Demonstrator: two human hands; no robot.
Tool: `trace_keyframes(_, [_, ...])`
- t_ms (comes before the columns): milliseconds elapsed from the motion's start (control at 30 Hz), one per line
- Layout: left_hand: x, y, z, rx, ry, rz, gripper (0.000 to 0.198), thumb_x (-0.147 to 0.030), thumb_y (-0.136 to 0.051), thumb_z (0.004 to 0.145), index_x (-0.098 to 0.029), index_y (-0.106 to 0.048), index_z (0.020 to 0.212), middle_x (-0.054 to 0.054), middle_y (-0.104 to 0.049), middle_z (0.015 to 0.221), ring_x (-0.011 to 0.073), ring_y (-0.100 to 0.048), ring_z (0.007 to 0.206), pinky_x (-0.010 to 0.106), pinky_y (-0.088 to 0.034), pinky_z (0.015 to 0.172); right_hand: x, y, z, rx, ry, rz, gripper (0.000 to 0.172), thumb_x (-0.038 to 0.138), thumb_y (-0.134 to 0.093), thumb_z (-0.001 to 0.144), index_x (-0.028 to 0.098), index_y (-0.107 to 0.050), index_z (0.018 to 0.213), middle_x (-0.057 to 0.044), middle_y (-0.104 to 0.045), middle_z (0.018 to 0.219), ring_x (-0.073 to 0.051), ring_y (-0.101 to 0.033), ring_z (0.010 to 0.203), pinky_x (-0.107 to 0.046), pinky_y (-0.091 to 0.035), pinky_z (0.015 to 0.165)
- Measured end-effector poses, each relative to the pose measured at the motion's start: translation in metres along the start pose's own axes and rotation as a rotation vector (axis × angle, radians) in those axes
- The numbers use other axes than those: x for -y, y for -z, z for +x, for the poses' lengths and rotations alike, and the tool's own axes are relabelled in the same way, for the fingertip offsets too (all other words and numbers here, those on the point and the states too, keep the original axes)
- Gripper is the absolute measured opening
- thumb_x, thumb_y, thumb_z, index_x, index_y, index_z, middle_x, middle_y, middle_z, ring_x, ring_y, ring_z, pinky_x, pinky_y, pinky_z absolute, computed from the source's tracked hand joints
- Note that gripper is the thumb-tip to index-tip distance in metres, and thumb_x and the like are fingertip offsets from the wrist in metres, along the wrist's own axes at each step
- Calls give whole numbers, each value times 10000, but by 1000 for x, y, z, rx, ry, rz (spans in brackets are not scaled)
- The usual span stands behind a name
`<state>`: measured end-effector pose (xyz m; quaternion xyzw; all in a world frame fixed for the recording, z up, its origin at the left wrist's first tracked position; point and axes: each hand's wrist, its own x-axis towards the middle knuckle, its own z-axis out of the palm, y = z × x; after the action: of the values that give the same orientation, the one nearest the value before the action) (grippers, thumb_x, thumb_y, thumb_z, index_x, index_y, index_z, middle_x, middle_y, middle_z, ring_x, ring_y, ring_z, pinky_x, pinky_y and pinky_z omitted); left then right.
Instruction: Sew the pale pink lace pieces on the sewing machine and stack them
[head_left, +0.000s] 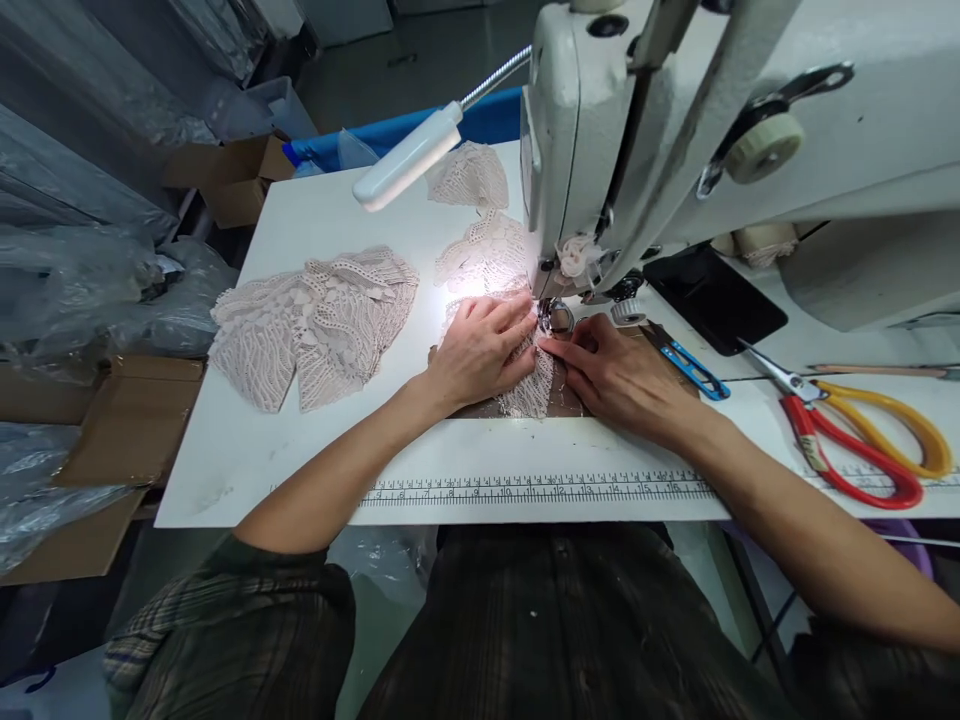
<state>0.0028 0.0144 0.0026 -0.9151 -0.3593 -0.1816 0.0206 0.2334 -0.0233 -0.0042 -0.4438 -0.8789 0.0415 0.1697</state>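
My left hand [486,348] lies on pale lace fabric [534,392] just left of the sewing machine's [556,316] needle area, its fingers stretched out and pressing down. My right hand [611,368] is on the right side of the needle, its fingers curled and closed on the edge of the same lace. Part of the lace is hidden under both hands. A brown plate [480,408] shows beneath it. More pale lace [484,245] runs back from my left hand, brightly lit by the white lamp [411,155].
Lace pieces [322,325] lie on the left of the white table [225,470]. Blue thread snips [688,362], a black phone [716,295] and red-and-yellow-handled scissors [855,430] lie on the right. A printed ruler [525,490] runs along the front edge. Cardboard boxes [127,415] stand at left.
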Motion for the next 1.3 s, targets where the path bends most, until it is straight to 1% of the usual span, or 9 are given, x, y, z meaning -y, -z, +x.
trace_keyframes(133, [16, 0, 10, -108, 145, 55, 312, -343, -464, 1007, -183, -642, 1207, 174, -656, 1159, 305, -591, 971, 471, -439, 818, 2, 1, 0, 22, -11, 3, 400, 292, -409, 1011, 242, -660, 1318, -136, -572, 1061, -209, -554, 767, -357, -484, 691])
trace_keyframes(333, [51, 1, 17, 7, 49, 22, 271, -325, -421, 1028, -192, -641, 1113, 144, -653, 1096, 277, -599, 982, 446, -477, 829, -4, 6, -2, -37, -39, 213, 432, 291, -437, 995, 232, -648, 1368, -119, -607, 1052, -211, -600, 830, -381, -528, 805])
trace_keyframes(500, [26, 16, -1, -60, -47, 59, 241, -265, -460, 1029, -170, -593, 1207, 160, -648, 1242, 233, -630, 956, 410, -523, 783, -11, 11, -1, -105, -169, 331, 413, 228, -488, 930, 213, -700, 1285, -74, -672, 860, -209, -624, 776, -369, -537, 756])
trace_keyframes(633, [3, 22, -16, -63, -212, -90, 161, -210, -497, 1018, -155, -644, 1053, 108, -720, 1057, 191, -653, 867, 357, -547, 732, -12, 8, 1, -142, -210, 353, 328, 243, -508, 909, 183, -755, 1116, -89, -709, 888, -204, -643, 765, -364, -542, 735])
trace_keyframes(733, [-1, 23, -22, 12, -233, -304, 140, -264, -586, 989, -163, -684, 984, 80, -729, 978, 179, -671, 865, 346, -570, 755, -12, 5, 1, -167, -227, 372, 301, 249, -513, 897, 184, -759, 1056, -82, -722, 894, -187, -637, 725, -346, -538, 703])
trace_keyframes(867, [0, 20, -24, 92, -166, -519, 160, -292, -652, 956, -167, -701, 870, 85, -716, 970, 177, -676, 886, 340, -588, 772, -12, 11, 0, -130, -219, 414, 280, 261, -517, 891, 185, -747, 1031, -80, -730, 900, -188, -638, 723, -349, -530, 693])
trace_keyframes(1067, [-7, 21, -23, 84, -18, -619, 158, -220, -611, 961, -154, -685, 839, 78, -693, 943, 173, -672, 886, 331, -577, 778, 2, 34, -7, 135, 4, 524, 384, 325, -643, 851, 176, -661, 1205, -98, -731, 1067, -227, -688, 923, -376, -559, 817])
trace_keyframes(1200, [-13, 24, -23, 77, 73, -640, 192, -204, -579, 956, -160, -648, 782, 56, -697, 914, 153, -671, 852, 308, -571, 761, 15, 28, -7, 125, 65, 476, 414, 471, -721, 840, 205, -620, 1141, -102, -694, 1110, -249, -664, 1002, -411, -549, 869])
trace_keyframes(1300, [-14, 23, -23, 53, 103, -662, 186, -210, -585, 949, -161, -643, 779, 53, -705, 917, 146, -674, 840, 297, -567, 756, 21, 17, -6, 56, 37, 410, 262, 457, -631, 925, 211, -620, 1018, -92, -670, 1019, -231, -642, 920, -393, -537, 808])
